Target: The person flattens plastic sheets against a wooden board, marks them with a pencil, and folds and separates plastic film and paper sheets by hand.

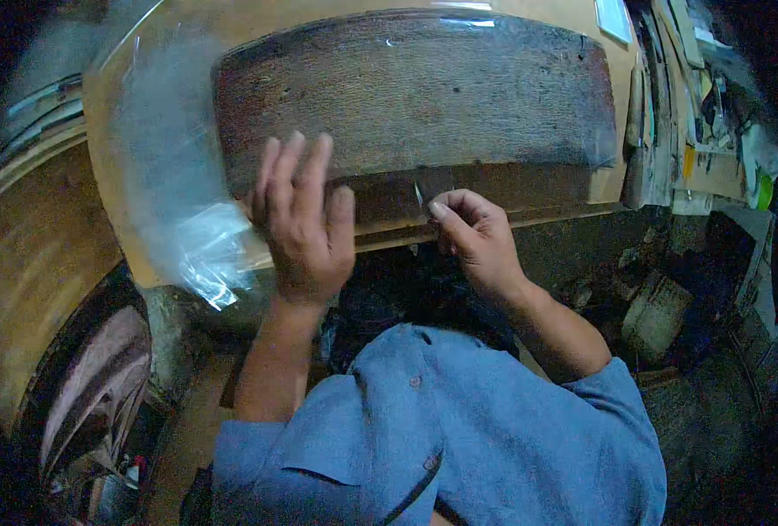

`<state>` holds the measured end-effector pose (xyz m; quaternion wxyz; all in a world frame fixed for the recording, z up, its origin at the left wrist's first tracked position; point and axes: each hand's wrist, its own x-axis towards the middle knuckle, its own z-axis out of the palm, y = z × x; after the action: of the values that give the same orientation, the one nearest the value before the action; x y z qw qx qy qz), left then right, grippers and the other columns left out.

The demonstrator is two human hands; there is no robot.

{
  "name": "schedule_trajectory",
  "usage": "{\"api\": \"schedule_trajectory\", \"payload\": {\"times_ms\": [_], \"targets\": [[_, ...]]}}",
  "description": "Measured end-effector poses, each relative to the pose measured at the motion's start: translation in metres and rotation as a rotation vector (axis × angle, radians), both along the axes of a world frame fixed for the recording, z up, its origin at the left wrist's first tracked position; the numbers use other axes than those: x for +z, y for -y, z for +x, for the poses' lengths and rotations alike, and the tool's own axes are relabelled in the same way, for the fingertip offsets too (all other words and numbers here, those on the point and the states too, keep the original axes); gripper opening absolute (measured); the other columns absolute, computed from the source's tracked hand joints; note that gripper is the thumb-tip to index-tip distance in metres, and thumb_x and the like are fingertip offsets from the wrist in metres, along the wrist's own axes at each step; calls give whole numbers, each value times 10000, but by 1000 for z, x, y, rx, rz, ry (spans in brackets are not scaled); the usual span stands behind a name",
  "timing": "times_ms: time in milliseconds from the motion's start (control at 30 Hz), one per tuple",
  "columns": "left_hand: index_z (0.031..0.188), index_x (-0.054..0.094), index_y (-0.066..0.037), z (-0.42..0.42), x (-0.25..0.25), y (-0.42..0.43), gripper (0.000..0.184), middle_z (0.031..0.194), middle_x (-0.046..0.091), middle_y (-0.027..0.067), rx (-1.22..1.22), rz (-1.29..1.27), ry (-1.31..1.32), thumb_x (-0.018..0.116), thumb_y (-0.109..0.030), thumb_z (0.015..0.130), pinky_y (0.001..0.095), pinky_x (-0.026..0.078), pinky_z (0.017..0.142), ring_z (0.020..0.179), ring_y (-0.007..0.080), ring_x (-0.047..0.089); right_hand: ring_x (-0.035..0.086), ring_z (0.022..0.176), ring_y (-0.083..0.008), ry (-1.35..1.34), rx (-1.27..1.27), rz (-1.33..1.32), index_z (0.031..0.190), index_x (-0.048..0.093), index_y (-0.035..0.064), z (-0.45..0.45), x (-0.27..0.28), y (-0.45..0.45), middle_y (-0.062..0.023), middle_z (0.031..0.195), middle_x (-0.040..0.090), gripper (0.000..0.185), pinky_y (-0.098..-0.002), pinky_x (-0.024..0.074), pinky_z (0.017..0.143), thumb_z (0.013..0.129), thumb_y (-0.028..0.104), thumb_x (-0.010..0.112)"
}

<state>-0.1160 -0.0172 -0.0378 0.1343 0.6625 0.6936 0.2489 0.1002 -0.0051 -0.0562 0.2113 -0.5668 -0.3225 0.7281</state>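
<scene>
My left hand (305, 219) is raised over the front left part of the dark panel, its fingers stretched and apart, slightly blurred by motion; nothing is in it. Thumb and forefinger of my right hand (479, 230) pinch a small thin dark piece with a shiny edge (420, 192) at the table's front edge; its kind cannot be made out. Beyond both hands lies a wide, dark, ridged panel (415, 96) with a curved far edge. Crumpled clear plastic film (209, 250) lies left of my left hand, draping over the table edge.
The wooden table (113, 175) carries the panel and film. A small pale framed piece (613, 19) is at its far right. Cluttered shelving (713, 114) stands to the right. A round bin-like opening (99, 386) with bagged stuff is at lower left.
</scene>
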Motion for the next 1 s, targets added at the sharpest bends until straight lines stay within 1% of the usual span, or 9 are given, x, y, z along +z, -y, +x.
{"api": "schedule_trajectory", "payload": {"times_ms": [67,200,267,300,400,667,833,900,1000], "targets": [[1301,541,-133,15,11,13,461,1307,483,129,-50,-74,-75,521,-349,895,495,230,1027,1279,346,361,536,745,-58,-10,18,29,932,622,13,-2,2,-1,9,806,614,170,-219,435,665,910,181,613],[1294,551,-165,46,14,28,486,1298,477,104,-137,-119,-170,520,-431,888,474,232,994,1273,313,349,541,757,-60,-27,-5,43,931,621,5,-3,-3,4,2,818,622,179,-222,440,675,913,182,609],[1297,549,-190,59,14,27,522,1332,441,88,-158,-163,-159,508,-500,879,484,229,986,1289,299,314,548,762,-64,-51,-44,82,935,620,-2,-5,-5,5,-5,827,629,186,-230,452,684,916,183,605],[1342,503,-214,62,12,28,584,1390,386,79,-166,-214,-172,482,-560,872,500,215,990,1319,301,274,548,762,-64,-50,-44,81,935,620,-2,-6,-4,5,-5,827,629,186,-230,452,684,916,183,605],[1391,440,-234,67,10,21,648,1429,351,74,-154,-306,-180,455,-610,864,515,198,993,1339,306,251,559,766,-72,-61,-49,-1,937,623,-6,-6,-4,6,-17,834,636,195,-239,462,688,918,187,602],[1419,394,-252,67,1,20,696,1477,294,78,-165,-338,-196,435,-652,850,537,178,999,1365,305,212,568,765,-87,-55,-33,91,941,631,-12,-5,-10,8,-32,826,638,212,-246,468,690,921,196,596],[1426,381,-255,68,2,19,708,1489,282,78,-166,-358,-218,436,-657,846,541,181,994,1365,304,211,564,768,-84,-43,-26,31,944,632,-5,-3,-10,8,-28,825,635,207,-243,465,694,921,197,598],[1438,361,-255,67,2,19,704,1487,283,96,-186,-363,-255,352,-674,871,519,187,1003,1363,314,199,563,768,-83,-29,-4,37,951,631,-3,-3,-9,8,-27,822,633,207,-243,464,694,921,199,598],[1439,359,-252,68,0,20,701,1487,281,99,-179,-346,-257,360,-667,873,522,192,1001,1363,316,201,558,762,-84,-90,-61,-2,968,623,-7,-1,-9,10,-26,825,627,207,-242,461,687,916,192,601]]}}
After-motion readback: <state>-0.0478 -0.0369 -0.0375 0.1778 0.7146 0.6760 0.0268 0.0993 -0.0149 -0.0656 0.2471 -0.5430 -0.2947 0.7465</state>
